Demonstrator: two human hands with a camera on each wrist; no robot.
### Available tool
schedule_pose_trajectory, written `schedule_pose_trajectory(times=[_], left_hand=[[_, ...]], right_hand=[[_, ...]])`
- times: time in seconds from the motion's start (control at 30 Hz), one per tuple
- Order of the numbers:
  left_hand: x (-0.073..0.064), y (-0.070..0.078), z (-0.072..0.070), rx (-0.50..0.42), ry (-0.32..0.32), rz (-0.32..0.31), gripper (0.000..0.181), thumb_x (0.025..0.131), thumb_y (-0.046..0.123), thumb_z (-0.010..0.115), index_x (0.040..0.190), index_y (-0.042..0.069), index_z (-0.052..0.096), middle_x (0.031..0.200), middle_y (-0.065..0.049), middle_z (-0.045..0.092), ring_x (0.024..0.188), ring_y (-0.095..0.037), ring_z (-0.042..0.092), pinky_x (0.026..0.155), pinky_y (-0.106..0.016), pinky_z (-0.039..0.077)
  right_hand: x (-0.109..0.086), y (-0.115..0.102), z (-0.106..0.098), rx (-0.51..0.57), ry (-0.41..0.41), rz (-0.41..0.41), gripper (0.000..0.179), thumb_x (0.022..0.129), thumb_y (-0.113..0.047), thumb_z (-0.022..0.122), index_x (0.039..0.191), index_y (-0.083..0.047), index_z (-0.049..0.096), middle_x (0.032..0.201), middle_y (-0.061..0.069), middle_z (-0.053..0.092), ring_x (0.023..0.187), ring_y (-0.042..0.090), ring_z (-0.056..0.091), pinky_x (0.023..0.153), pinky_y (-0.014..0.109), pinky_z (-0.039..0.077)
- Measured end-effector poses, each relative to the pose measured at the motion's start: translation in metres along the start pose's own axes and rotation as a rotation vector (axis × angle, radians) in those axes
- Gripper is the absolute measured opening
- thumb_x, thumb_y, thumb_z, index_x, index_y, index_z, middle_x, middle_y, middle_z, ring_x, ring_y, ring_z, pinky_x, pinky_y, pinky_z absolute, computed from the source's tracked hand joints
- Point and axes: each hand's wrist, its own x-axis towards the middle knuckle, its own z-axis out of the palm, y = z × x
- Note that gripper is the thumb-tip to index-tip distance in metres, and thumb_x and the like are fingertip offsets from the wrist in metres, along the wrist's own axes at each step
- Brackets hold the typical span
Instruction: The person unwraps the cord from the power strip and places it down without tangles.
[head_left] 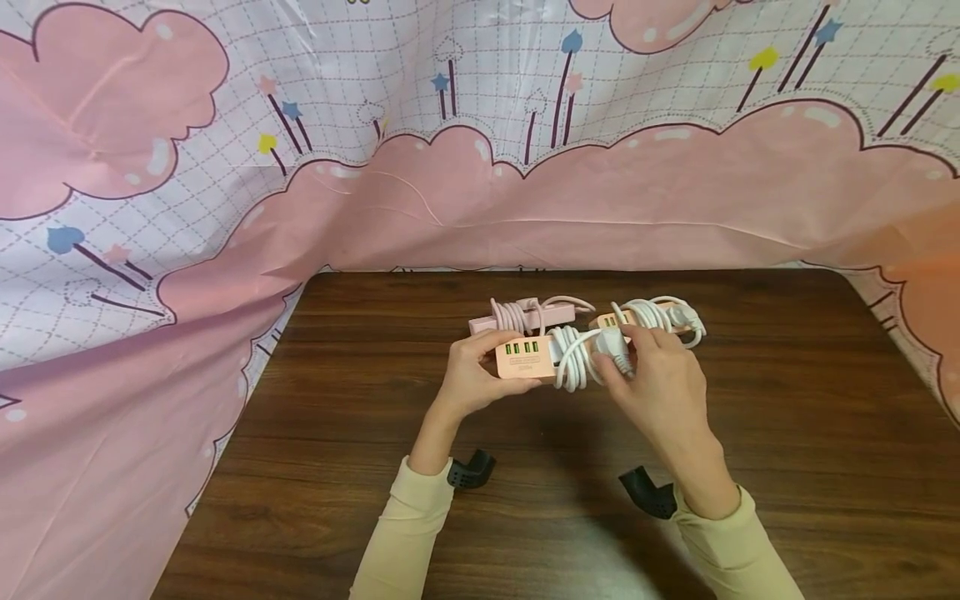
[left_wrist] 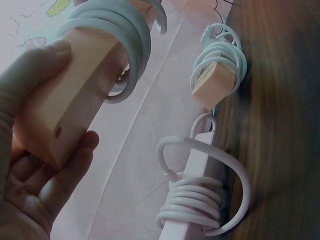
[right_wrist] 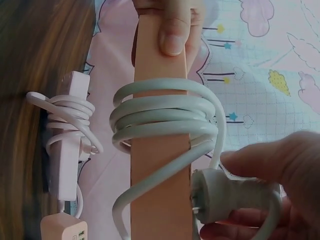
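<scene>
A peach power strip (head_left: 525, 368) with green USB ports on its side is held up over the table. My left hand (head_left: 467, 382) grips its left end, thumb on one face and fingers on the other, as the left wrist view also shows. White cord (right_wrist: 165, 120) winds several times round the strip's middle. At the other end, my right hand (head_left: 667, 387) holds the white plug (right_wrist: 215, 195) between thumb and fingers, beside the strip. The plug's metal pins face the strip's side in the right wrist view.
Behind the held strip, a pink power strip (head_left: 558, 314) with a wound pink cord lies on the dark wood table (head_left: 360, 400). A second peach strip (head_left: 606, 322), wrapped in white cord, lies to its right. Patterned cloth (head_left: 525, 200) hangs behind the table. Black mounts (head_left: 472, 469) sit at both wrists.
</scene>
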Motion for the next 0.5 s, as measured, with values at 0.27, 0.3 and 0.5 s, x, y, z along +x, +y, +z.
schedule_pose_trajectory(times=[0.27, 0.3, 0.5], left_hand=[[-0.001, -0.007, 0.007, 0.042, 0.007, 0.032, 0.049, 0.053, -0.003, 0.088, 0.096, -0.011, 0.066, 0.089, -0.022, 0.066, 0.071, -0.025, 0.06, 0.055, -0.031, 0.051], [-0.001, -0.012, 0.009, 0.048, 0.006, 0.034, 0.05, 0.052, -0.001, 0.089, 0.096, -0.01, 0.066, 0.089, -0.02, 0.067, 0.072, -0.024, 0.06, 0.055, -0.031, 0.051], [-0.006, -0.035, 0.014, 0.053, -0.013, 0.037, 0.052, 0.054, 0.008, 0.091, 0.099, -0.003, 0.068, 0.091, -0.012, 0.068, 0.079, -0.014, 0.06, 0.06, -0.021, 0.05]], right_hand=[[0.001, 0.001, 0.0, -0.071, -0.07, 0.035, 0.043, 0.069, -0.021, 0.08, 0.093, 0.011, 0.063, 0.079, 0.025, 0.058, 0.064, 0.04, 0.053, 0.048, 0.05, 0.04], [0.001, 0.001, 0.0, -0.072, -0.084, 0.046, 0.042, 0.069, -0.021, 0.079, 0.092, 0.012, 0.063, 0.078, 0.025, 0.057, 0.063, 0.04, 0.053, 0.048, 0.05, 0.04], [0.0, 0.002, 0.001, -0.072, -0.105, 0.053, 0.037, 0.07, -0.019, 0.078, 0.083, 0.011, 0.06, 0.072, 0.025, 0.056, 0.059, 0.04, 0.052, 0.048, 0.051, 0.039]])
